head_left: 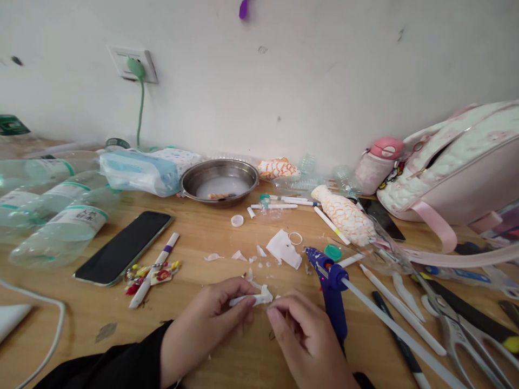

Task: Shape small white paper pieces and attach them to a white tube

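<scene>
I see a wooden table (194, 232), cluttered. Left: clear plastic bottles (60, 227) on their sides, a black phone (124, 247) face up, a white marker (154, 270) just beside it. Back, by the wall: wipes pack (140, 170), steel bowl (219, 181). Middle: white scraps (284, 248) (small, ragged). Right: blue glue gun (330, 289), scissors (458, 329), pink bag (458, 167).

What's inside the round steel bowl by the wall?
The round steel bowl holds a pale, whitish layer and a small brownish stick-shaped piece lying on it. Its near rim hides the front of the bottom.
</scene>
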`<action>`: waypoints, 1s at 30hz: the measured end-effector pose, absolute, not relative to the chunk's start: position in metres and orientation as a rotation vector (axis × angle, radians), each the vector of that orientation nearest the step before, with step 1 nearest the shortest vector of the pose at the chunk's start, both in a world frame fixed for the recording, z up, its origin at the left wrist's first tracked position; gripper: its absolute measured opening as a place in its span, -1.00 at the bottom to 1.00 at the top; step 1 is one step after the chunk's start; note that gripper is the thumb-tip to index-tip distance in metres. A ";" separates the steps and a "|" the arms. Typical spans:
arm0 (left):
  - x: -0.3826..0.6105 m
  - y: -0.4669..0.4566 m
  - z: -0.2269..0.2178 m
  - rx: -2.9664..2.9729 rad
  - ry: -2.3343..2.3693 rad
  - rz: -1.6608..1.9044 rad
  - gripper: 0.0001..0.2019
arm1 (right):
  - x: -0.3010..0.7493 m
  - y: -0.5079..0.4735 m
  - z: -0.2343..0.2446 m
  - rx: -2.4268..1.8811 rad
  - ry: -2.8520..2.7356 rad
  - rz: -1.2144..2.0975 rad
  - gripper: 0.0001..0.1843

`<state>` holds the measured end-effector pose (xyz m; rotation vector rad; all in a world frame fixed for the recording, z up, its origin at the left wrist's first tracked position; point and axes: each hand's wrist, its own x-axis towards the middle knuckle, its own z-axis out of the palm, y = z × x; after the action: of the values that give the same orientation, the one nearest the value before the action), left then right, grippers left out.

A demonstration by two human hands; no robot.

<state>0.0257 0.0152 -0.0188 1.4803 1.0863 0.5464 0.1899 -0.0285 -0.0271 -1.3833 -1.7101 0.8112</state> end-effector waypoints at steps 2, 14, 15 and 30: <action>0.026 0.015 -0.021 1.467 1.071 0.543 -0.81 | 0.188 -0.028 -0.028 -1.421 -1.679 0.861 -0.84; 0.029 0.011 -0.024 1.243 0.954 0.513 -0.73 | 0.189 -0.024 -0.028 -1.494 -1.566 1.001 -0.84; 0.030 0.010 -0.024 1.210 0.947 0.498 -0.71 | 0.189 -0.024 -0.029 -1.497 -1.550 1.022 -0.84; 0.032 0.008 -0.025 1.131 0.870 0.535 -0.69 | 0.190 -0.018 -0.039 -1.326 -1.086 1.591 -0.73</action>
<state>0.0320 0.0079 -0.0246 1.1312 0.8702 0.5347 0.1905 -0.0183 -0.0393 -1.3263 -1.0857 1.5912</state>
